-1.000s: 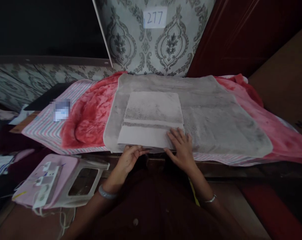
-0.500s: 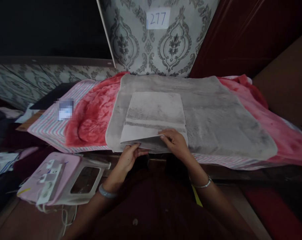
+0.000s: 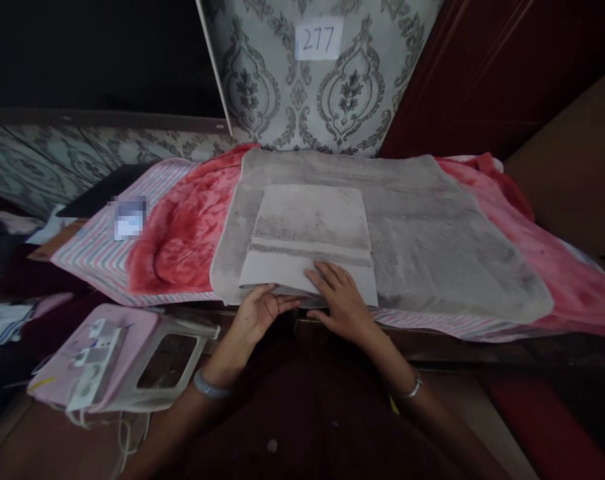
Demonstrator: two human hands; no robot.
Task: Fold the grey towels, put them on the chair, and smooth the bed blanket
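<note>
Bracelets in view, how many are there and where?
2: a pale bracelet worn behind the left hand, and a thinner silvery bracelet behind the right hand.

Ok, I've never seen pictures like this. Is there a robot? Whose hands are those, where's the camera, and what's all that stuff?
There's no robot here, just a person's own two bare hands. The camera sits on that person's head, looking forward and down, so you see nearly what they see.

In the middle is a folded pale grey cloth. The right hand lies on its front flap. The left hand is at its front edge, but I can't tell how firmly it grips.

Underneath is a grey plush mat. A red fluffy blanket sticks out on both sides, over a striped cloth. Down on the left, a power strip lies on a pink-topped stool.
</note>
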